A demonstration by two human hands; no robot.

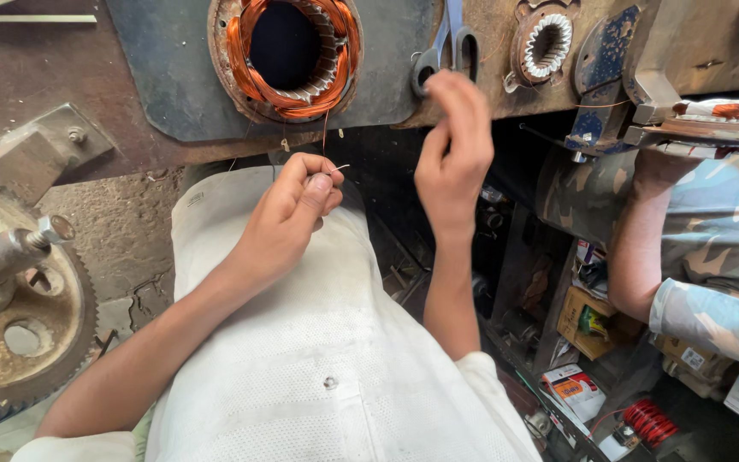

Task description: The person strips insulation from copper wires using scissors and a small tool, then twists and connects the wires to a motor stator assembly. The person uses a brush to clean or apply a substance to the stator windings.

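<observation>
Winding on the stator (284,56) above both hands appears largely laid, one wire (326,135) hanging loose; left hand (288,214) pinches its end, right hand (453,154) raised apart, fingers curled, grip unclear.

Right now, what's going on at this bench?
A person in a white garment sits at a worn workbench. The left hand pinches a thin copper wire that runs up to the copper windings of a large motor stator lying on the bench. The right hand is raised beside it, fingers curled. Scissors and a smaller stator lie above. A co-worker's camouflage sleeve shows on the right.
</observation>
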